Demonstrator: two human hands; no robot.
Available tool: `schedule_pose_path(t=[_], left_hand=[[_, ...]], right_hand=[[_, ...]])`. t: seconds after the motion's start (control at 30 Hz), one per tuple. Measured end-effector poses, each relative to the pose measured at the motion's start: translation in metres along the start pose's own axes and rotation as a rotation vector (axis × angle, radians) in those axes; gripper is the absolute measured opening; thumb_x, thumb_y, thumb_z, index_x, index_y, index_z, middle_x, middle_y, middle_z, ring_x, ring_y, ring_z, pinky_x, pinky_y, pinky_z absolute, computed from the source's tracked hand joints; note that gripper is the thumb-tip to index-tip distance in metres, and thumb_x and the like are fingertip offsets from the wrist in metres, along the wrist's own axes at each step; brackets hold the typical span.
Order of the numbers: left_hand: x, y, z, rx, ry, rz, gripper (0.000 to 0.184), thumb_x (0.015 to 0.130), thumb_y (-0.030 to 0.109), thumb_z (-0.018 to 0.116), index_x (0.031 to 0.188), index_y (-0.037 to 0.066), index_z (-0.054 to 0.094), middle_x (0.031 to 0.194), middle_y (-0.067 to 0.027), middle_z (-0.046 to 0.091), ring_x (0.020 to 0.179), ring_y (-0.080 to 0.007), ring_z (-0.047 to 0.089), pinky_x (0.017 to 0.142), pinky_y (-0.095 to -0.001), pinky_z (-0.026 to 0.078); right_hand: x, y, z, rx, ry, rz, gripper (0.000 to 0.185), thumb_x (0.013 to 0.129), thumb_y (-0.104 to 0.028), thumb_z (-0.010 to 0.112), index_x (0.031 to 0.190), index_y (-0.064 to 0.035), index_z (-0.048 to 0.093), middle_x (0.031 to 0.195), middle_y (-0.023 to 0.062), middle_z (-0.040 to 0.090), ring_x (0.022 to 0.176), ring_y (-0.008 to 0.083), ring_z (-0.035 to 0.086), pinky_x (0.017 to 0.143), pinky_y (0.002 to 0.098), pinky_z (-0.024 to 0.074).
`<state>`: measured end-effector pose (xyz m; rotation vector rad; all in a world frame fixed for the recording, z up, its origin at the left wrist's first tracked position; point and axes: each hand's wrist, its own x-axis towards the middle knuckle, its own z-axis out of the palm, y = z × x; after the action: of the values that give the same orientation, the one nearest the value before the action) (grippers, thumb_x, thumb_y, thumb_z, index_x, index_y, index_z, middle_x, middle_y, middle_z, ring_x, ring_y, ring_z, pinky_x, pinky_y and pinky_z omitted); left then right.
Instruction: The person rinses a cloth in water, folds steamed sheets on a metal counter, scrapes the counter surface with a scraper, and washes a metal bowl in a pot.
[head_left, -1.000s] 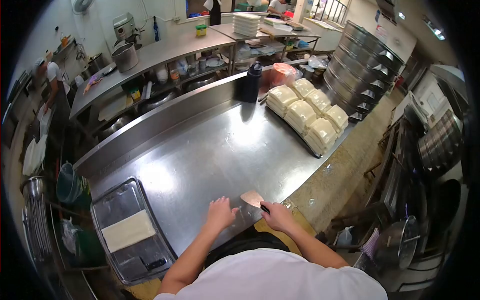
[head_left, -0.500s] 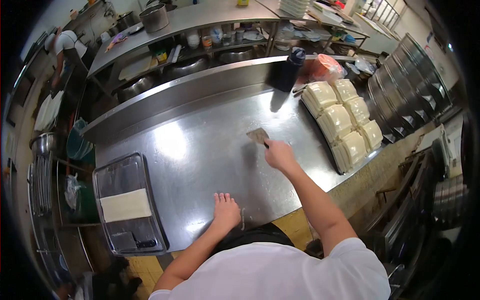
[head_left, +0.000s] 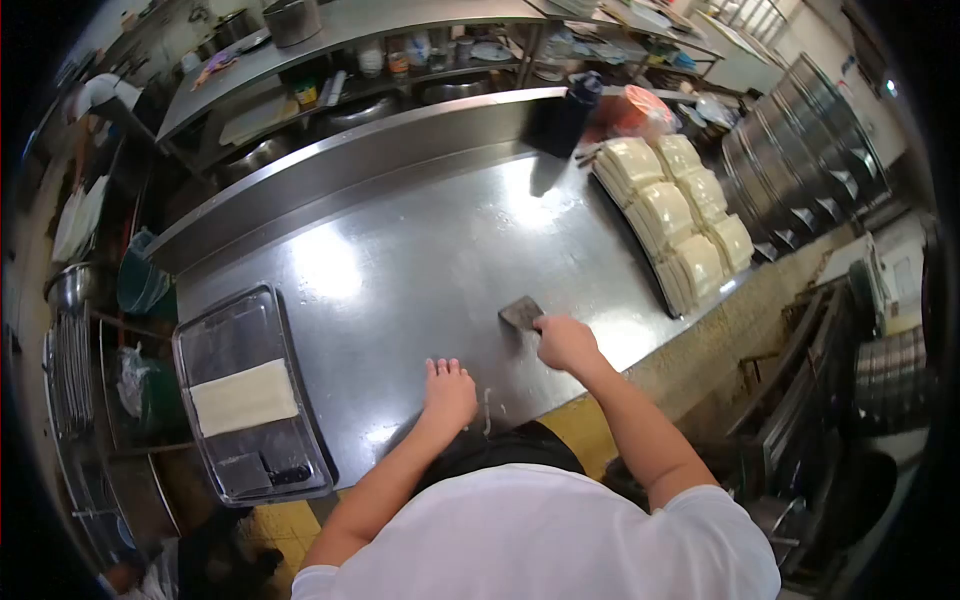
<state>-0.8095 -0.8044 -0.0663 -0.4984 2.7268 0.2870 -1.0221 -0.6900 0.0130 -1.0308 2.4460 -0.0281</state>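
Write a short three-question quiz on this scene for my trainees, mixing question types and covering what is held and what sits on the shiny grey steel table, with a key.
1. Multiple choice: what does the person's right hand hold?
A) a dark cylindrical bottle
B) a flat, wide-bladed metal scraper
C) a round steel pot

2. True or false: the flat, cream-coloured rectangular slab lies on a grey metal tray.

3. Count: how many cream-coloured, square-topped stacks stand at the right end of the shiny grey steel table?

Key: 1. B; 2. True; 3. Six.
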Motion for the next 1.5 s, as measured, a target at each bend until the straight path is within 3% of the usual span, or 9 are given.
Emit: schedule_pose_path(t=[0.27, 0.37, 0.43, 0.67, 0.87, 1.0, 1.1, 1.3, 1.5], left_hand=[[-0.006, -0.013, 0.016, 0.019, 0.034, 0.096, 0.048, 0.096, 0.02, 0.051, 0.137, -0.005, 0.056, 0.148, -0.024, 0.05, 0.141, -0.0414, 0.044, 0.12, -0.0561, 0.026], [-0.011, -0.012, 0.017, 0.039, 0.028, 0.113, 0.051, 0.097, 0.02, 0.051, 0.141, -0.005, 0.053, 0.153, -0.0237, 0.046, 0.144, -0.0419, 0.041, 0.121, -0.0553, 0.024], [-0.011, -0.012, 0.012, 0.065, 0.019, 0.109, 0.053, 0.097, 0.021, 0.052, 0.143, -0.005, 0.051, 0.154, -0.0235, 0.044, 0.144, -0.042, 0.04, 0.122, -0.0552, 0.024], [-0.015, -0.007, 0.009, 0.124, -0.024, 0.104, 0.058, 0.094, 0.026, 0.059, 0.142, -0.006, 0.051, 0.154, -0.0244, 0.043, 0.144, -0.0429, 0.039, 0.121, -0.0564, 0.023], [-0.015, -0.004, 0.004, 0.099, -0.017, 0.085, 0.054, 0.094, 0.025, 0.056, 0.138, -0.006, 0.054, 0.149, -0.0236, 0.047, 0.142, -0.0421, 0.041, 0.121, -0.0563, 0.024], [-0.007, -0.009, 0.017, 0.034, -0.007, 0.078, 0.053, 0.095, 0.023, 0.054, 0.139, -0.006, 0.053, 0.149, -0.024, 0.046, 0.142, -0.0423, 0.04, 0.121, -0.0562, 0.024], [-0.012, -0.008, 0.014, 0.025, 0.002, 0.078, 0.053, 0.095, 0.022, 0.053, 0.14, -0.006, 0.052, 0.151, -0.0243, 0.045, 0.144, -0.0427, 0.038, 0.121, -0.0567, 0.024], [-0.016, -0.002, -0.004, -0.004, -0.075, 0.047, 0.06, 0.093, 0.024, 0.055, 0.145, -0.004, 0.048, 0.157, -0.0243, 0.039, 0.148, -0.0421, 0.034, 0.122, -0.0575, 0.022], [-0.011, 0.001, 0.001, 0.006, -0.059, 0.021, 0.062, 0.09, 0.023, 0.058, 0.145, -0.004, 0.049, 0.157, -0.0237, 0.041, 0.148, -0.0416, 0.036, 0.123, -0.0576, 0.021]], right_hand=[[-0.199, 0.031, 0.041, 0.004, -0.107, 0.276, 0.042, 0.082, -0.013, 0.058, 0.122, -0.0149, 0.072, 0.108, 0.0186, 0.074, 0.104, 0.0367, 0.07, 0.089, 0.0466, 0.0555], [-0.223, 0.046, 0.05, -0.06, -0.16, 0.358, 0.043, 0.082, -0.014, 0.058, 0.123, -0.0165, 0.073, 0.108, 0.0186, 0.074, 0.103, 0.0368, 0.07, 0.089, 0.0464, 0.0554], [-0.228, 0.048, 0.052, -0.033, -0.029, 0.365, 0.043, 0.083, -0.014, 0.058, 0.124, -0.0174, 0.072, 0.109, 0.0188, 0.073, 0.102, 0.0372, 0.07, 0.089, 0.047, 0.0553], [-0.166, 0.043, 0.021, 0.199, 0.288, 0.423, 0.04, 0.086, -0.022, 0.061, 0.124, -0.0151, 0.072, 0.113, 0.0205, 0.071, 0.107, 0.0394, 0.067, 0.093, 0.0484, 0.0535], [-0.146, 0.087, 0.06, 0.122, 0.126, 0.356, 0.041, 0.085, -0.019, 0.061, 0.124, -0.0154, 0.072, 0.116, 0.0202, 0.071, 0.11, 0.0395, 0.067, 0.094, 0.0468, 0.0537], [-0.201, 0.098, 0.032, -0.049, -0.173, 0.536, 0.039, 0.082, -0.019, 0.063, 0.12, -0.0183, 0.075, 0.117, 0.017, 0.072, 0.108, 0.0358, 0.068, 0.092, 0.0449, 0.0553], [-0.215, 0.098, 0.02, -0.014, -0.135, 0.542, 0.045, 0.082, -0.016, 0.061, 0.125, -0.0198, 0.073, 0.115, 0.0168, 0.072, 0.108, 0.0362, 0.068, 0.094, 0.0447, 0.0541], [-0.16, 0.066, -0.005, 0.183, 0.153, 0.32, 0.037, 0.091, -0.022, 0.062, 0.127, -0.0171, 0.07, 0.11, 0.0176, 0.073, 0.105, 0.0366, 0.067, 0.09, 0.0472, 0.0536], [-0.056, 0.037, -0.034, 0.083, 0.083, 0.152, 0.037, 0.094, -0.023, 0.061, 0.13, -0.0153, 0.066, 0.109, 0.0176, 0.072, 0.104, 0.0377, 0.067, 0.088, 0.0482, 0.0534]])
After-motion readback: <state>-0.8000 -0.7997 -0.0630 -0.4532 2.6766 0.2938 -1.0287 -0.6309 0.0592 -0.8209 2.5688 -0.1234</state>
